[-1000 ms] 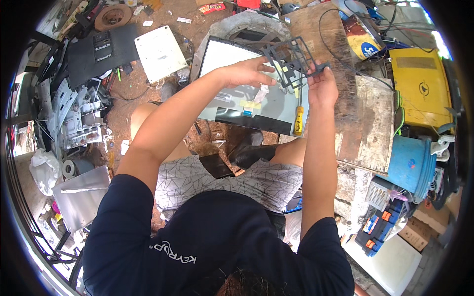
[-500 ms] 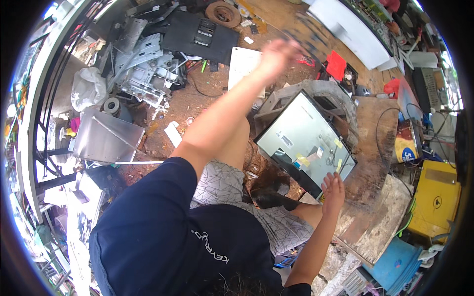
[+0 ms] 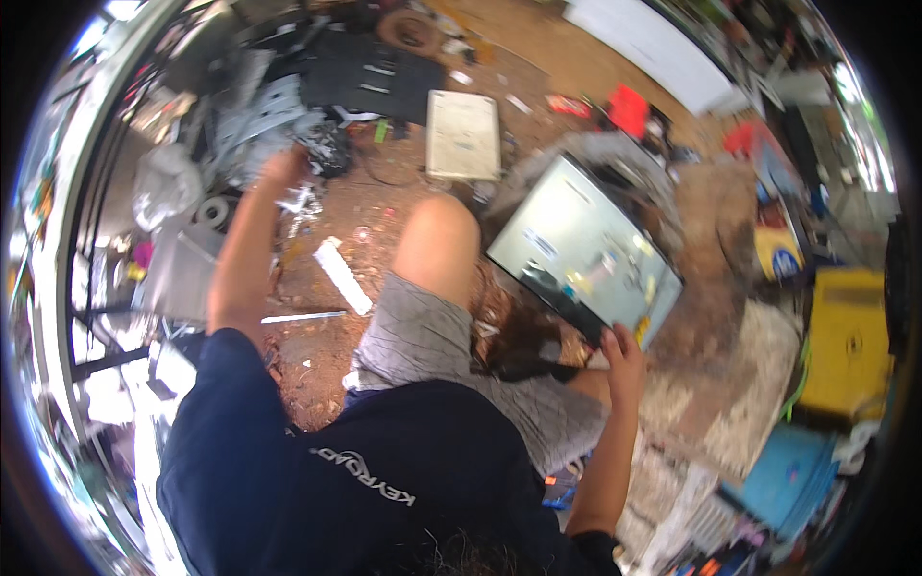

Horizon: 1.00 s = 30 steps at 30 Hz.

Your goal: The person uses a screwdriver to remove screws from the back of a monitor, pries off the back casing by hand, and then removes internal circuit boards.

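A flat display panel (image 3: 586, 221) lies tilted, its pale metal back facing up, with stickers, bits of tape and a dark strip along its near edge. My right hand (image 3: 622, 360) is closed at the panel's near corner, fingers on the edge. By those fingertips shows a small yellow thing (image 3: 642, 328); whether it is held I cannot tell. Over at the left, my left hand (image 3: 286, 168) is at the heap of metal scrap (image 3: 259, 125). Motion smears its fingers, so what it holds, if anything, is hidden.
Under the panel is a round grey support (image 3: 663, 182), with a worn wooden board (image 3: 715, 221) beside it. A whitish flat case (image 3: 463, 134) and a white strip (image 3: 343, 276) lie on the littered ground. At the right stand a yellow case (image 3: 845, 341) and a blue container (image 3: 783, 480).
My left hand has swung from the far middle to the scrap heap at the left. My right hand has come down onto the panel's near corner. The whole view has shifted slightly.
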### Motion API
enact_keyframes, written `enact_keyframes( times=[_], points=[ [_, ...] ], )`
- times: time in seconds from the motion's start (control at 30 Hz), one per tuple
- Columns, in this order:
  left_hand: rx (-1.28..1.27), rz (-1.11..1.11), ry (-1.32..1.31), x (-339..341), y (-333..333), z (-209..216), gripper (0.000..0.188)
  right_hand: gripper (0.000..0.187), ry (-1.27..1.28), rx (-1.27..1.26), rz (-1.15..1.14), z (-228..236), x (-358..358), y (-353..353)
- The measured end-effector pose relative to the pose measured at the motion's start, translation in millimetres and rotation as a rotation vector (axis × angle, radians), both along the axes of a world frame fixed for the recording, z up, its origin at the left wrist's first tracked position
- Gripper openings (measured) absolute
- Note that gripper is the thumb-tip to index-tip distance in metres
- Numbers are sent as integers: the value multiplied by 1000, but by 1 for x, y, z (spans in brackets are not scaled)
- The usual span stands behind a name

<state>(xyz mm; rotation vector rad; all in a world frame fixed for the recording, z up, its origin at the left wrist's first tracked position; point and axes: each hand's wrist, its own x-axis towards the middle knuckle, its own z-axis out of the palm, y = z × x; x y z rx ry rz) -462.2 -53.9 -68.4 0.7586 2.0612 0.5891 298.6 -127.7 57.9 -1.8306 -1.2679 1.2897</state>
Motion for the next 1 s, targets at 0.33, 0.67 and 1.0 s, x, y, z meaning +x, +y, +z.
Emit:
enact_keyframes(
  times=[0.33,0.67,1.0],
  points=[
    [658,470,-203,53,134,131,59,45,157,151,-166,-29,21,-24],
    [427,-903,363,418,54,95,56,57,-446,242,-249,-20,36,-9],
    [559,-1300,621,456,0,67,60,55,-872,251,-131,-59,39,19]
  ],
)
